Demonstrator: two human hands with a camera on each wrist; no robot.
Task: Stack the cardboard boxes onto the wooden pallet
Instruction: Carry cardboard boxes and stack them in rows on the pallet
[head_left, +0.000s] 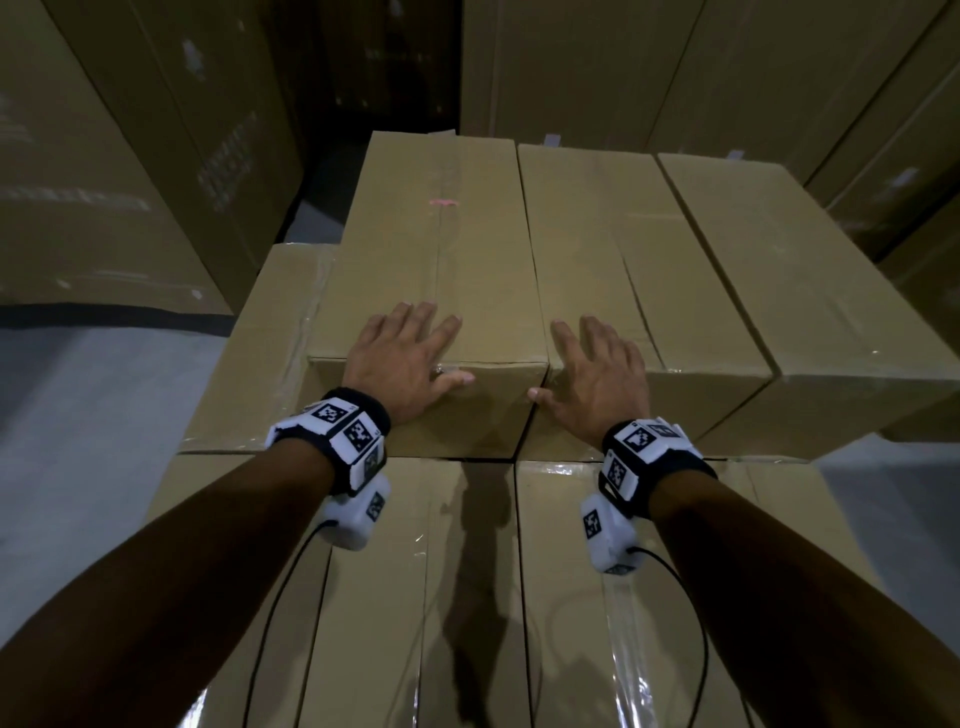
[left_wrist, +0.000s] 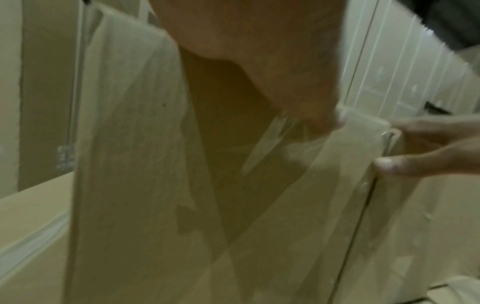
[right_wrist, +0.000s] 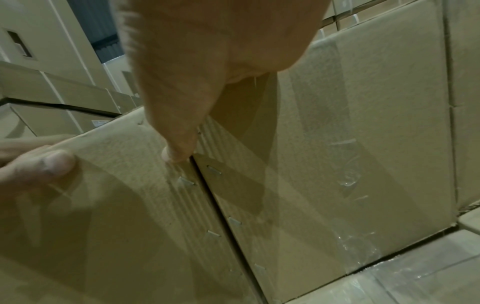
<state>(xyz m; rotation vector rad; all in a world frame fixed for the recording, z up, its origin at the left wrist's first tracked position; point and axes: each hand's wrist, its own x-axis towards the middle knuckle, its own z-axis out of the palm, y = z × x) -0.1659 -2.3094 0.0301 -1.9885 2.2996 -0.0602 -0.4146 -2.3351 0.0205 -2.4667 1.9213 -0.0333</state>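
Observation:
Three long cardboard boxes lie side by side on top of a lower layer of taped boxes (head_left: 457, 571). My left hand (head_left: 402, 358) rests flat on the near end of the leftmost top box (head_left: 431, 249), fingers spread, thumb down its front face. My right hand (head_left: 597, 369) lies flat on the near end of the middle top box (head_left: 587, 239), its thumb (right_wrist: 179, 144) at the seam between the two boxes. The left thumb (left_wrist: 306, 98) shows against the box's end face (left_wrist: 145, 164). The third top box (head_left: 789, 270) sits to the right, untouched. No pallet is visible.
Tall stacks of cartons (head_left: 119, 156) stand to the left and behind (head_left: 675, 67), with a dark gap (head_left: 384, 67) between them. Grey floor (head_left: 88, 405) shows at the left and at the right (head_left: 893, 483). Cables run from both wrist cameras along the forearms.

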